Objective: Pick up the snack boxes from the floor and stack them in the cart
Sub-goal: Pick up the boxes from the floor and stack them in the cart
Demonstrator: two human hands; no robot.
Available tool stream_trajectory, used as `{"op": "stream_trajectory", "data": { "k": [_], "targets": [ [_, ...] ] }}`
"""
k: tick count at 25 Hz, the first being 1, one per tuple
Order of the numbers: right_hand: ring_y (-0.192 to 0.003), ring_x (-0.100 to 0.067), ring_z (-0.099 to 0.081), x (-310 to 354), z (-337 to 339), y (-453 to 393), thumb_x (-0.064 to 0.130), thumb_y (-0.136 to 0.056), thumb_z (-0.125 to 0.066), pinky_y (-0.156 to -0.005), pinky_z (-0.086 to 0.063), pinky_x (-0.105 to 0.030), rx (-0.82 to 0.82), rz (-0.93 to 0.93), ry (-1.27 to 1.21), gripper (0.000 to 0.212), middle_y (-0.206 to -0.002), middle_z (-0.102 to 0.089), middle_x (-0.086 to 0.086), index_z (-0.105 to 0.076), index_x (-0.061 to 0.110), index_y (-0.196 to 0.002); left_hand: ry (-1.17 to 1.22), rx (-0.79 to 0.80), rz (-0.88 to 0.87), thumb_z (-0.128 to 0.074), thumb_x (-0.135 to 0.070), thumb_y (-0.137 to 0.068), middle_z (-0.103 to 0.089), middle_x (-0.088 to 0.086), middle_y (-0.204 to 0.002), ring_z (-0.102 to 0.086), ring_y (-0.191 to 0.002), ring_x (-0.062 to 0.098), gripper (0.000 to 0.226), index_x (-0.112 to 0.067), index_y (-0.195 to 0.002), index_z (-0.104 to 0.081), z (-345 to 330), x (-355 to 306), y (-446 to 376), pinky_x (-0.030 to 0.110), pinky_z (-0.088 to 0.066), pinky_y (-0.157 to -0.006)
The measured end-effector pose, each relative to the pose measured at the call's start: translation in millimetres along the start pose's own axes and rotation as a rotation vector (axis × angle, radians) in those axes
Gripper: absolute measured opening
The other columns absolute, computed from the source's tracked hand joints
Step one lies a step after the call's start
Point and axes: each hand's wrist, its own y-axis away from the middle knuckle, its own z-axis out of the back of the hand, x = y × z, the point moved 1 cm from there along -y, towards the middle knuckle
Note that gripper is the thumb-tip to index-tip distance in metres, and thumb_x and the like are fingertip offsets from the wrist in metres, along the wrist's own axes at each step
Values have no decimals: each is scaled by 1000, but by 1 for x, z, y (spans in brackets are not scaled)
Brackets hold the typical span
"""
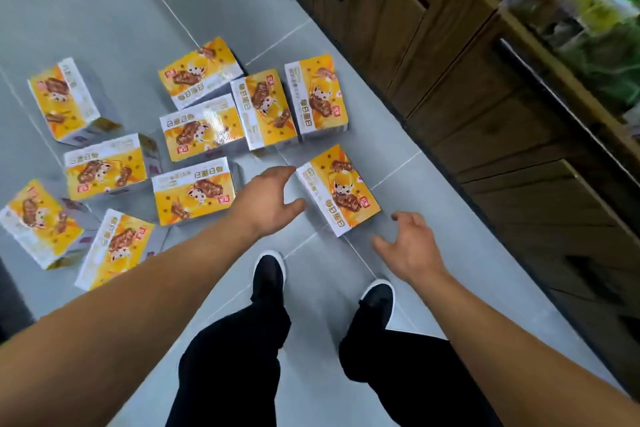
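Several yellow-and-white snack boxes lie scattered on the grey tiled floor. The nearest box lies flat just ahead of my feet, apart from the others. My left hand hovers at its left edge with fingers spread, holding nothing. My right hand is open below and to the right of the same box, not touching it. Another box lies just left of my left hand. No cart is in view.
Wooden cabinets with dark handles run along the right side. A shelf of green packaged goods sits at the top right. My black shoes stand on the tiles below the hands. A dark object touches the left edge.
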Motion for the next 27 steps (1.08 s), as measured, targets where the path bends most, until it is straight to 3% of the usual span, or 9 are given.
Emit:
{"op": "stream_trajectory", "data": {
  "k": [6, 10, 14, 18, 22, 25, 27],
  "targets": [
    [-123, -36, -47, -19, -109, -156, 40, -83, -68, -103, -37, -36, -116, -197, -227, 62, -135, -42, -16, -48, 6, -131, -73, 27, -99, -61, -42, -88, -45, 11, -146, -43, -133, 28, 67, -11, -143, -39, -97, 72, -158, 32, -37, -103],
    [-128, -37, -46, -42, -159, -226, 48, -77, -73, -107, -36, -38, -149, -336, -311, 83, -141, -37, -15, -40, 6, -140, -83, 31, -130, -62, -44, -86, -46, 13, -144, -44, -131, 29, 68, -10, -141, -40, -152, 104, -232, 35, -37, -103],
    [-131, -32, -44, -69, -191, -260, 48, -74, -78, -105, -37, -35, -229, -440, -541, 91, -141, -44, -17, -34, 6, -141, -20, 88, -133, -64, -50, -81, -50, 12, -142, -50, -127, 30, 73, -13, -140, -42, -189, 117, -291, 37, -43, -99],
    [-113, -32, -60, -70, -189, -283, 58, -75, -70, -97, -48, -39, -349, -538, -723, 66, -123, -64, -10, -57, 13, -121, 176, 244, -79, -63, -45, -86, -64, 1, -121, -61, -106, 22, 43, -24, -123, -59, -202, 120, -307, 28, -44, -86],
    [-100, -26, -66, -62, -184, -289, 58, -72, -69, -91, -53, -45, -411, -455, -820, 52, -109, -71, -2, -66, 20, -106, 544, 272, -42, -64, -28, -89, -65, -11, -117, -63, -106, 12, 36, -28, -125, -60, -207, 135, -291, 21, -46, -88],
    [-96, -21, -67, -51, -170, -271, 44, -77, -72, -91, -54, -44, -469, -367, -884, 37, -104, -71, 5, -64, 24, -106, 933, 259, 6, -62, -15, -91, -66, -1, -123, -65, -108, 18, 39, -22, -129, -57, -202, 147, -266, 33, -52, -93],
    [-94, -19, -68, -37, -149, -246, 37, -78, -73, -91, -55, -44, -468, -307, -932, 31, -101, -71, 7, -63, 27, -106, 1099, 247, 59, -63, -11, -89, -63, 10, -126, -67, -104, 23, 42, -21, -128, -55, -179, 143, -236, 35, -55, -82]
  ]
}}
